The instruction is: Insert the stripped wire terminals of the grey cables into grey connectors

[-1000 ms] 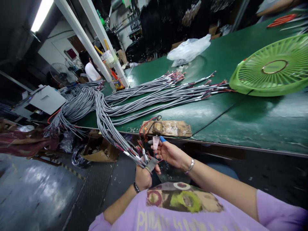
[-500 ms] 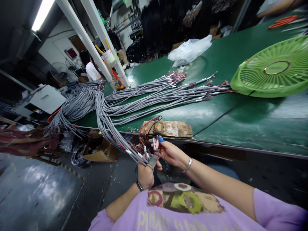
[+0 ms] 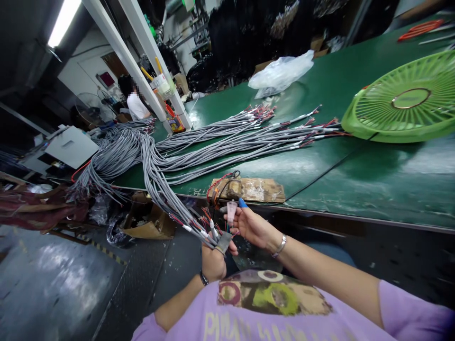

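Note:
In the head view my left hand is closed around the end of a bundle of grey cables. Stripped ends with thin red, black and other coloured wires fan out above its fingers. A dark grey wrap sits over the thumb area. Just to the right, my right hand pinches a small pale pink clip-like piece, its exact kind unclear. Thin wires run between this piece and the bundle. One fingertip of that hand wears a blue cover.
More grey cables lie across the green table. Near its front edge is a taped wooden board with a wired device. A green fan, a plastic bag and a white post stand beyond. An open carton is below.
The pink piece has turned, and the blue-covered fingertip has shifted slightly right and away from it. My left hand and the cable ends have dropped a little to the left.

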Motion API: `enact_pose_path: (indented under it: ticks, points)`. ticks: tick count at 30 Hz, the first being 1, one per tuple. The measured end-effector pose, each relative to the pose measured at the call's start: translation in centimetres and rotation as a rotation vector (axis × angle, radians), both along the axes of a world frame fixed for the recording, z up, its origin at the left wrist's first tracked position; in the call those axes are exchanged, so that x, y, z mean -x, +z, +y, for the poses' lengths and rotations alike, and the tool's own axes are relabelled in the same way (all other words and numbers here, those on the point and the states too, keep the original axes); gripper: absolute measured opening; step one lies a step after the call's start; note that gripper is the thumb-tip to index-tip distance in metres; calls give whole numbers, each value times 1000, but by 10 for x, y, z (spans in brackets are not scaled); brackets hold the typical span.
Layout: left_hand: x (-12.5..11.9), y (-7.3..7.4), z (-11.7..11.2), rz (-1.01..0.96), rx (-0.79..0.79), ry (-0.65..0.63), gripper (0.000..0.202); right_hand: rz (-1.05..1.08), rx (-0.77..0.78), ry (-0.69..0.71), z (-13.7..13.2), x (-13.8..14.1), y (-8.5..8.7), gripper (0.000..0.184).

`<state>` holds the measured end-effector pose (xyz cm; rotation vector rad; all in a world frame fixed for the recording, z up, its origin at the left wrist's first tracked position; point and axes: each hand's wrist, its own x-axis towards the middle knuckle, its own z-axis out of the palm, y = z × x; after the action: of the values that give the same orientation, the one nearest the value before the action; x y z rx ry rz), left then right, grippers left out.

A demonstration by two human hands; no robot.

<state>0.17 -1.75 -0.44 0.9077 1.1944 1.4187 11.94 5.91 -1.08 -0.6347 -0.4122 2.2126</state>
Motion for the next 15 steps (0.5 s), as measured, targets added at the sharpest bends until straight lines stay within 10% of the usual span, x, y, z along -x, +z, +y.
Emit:
enact_pose_path:
  ticks: [5,15]
  points:
    - [0,2,0,12,10,44,25,-73,-76,-84,-1,-1,1,18]
    - [-8,6,10,4,51,51,21,-130,-225,-139,-1,0,-6,36]
